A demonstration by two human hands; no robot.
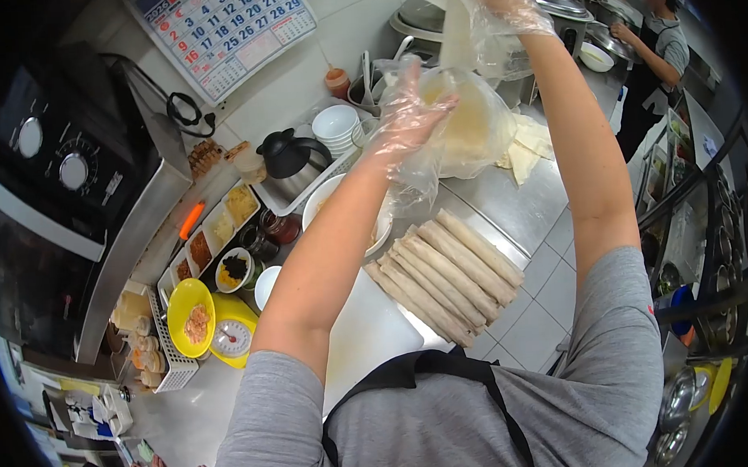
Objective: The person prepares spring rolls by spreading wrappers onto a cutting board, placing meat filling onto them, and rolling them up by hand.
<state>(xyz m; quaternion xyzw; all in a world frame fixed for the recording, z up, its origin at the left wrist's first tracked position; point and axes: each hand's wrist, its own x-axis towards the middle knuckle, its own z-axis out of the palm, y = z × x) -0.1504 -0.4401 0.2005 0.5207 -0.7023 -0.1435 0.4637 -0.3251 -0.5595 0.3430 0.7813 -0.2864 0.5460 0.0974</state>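
My left hand (411,119), in a clear plastic glove, reaches up beside a clear plastic bag (461,129) with pale contents; its fingers are spread. Higher up, my right hand (506,6), also gloved, is at the top edge beside a hanging pale sheet (456,21), its fingers closed around that sheet's upper part. Long pale rolls (447,276) lie side by side near the counter's right edge. A white bowl (313,204) is partly hidden behind my left forearm. Folded pale sheets (527,147) lie right of the bag.
On the left, a yellow bowl (178,313) with minced filling sits by a yellow scale (243,321). Beyond are a thermal jug (292,166), stacked white bowls (336,125) and an oven (62,164). A co-worker (658,46) stands at the upper right.
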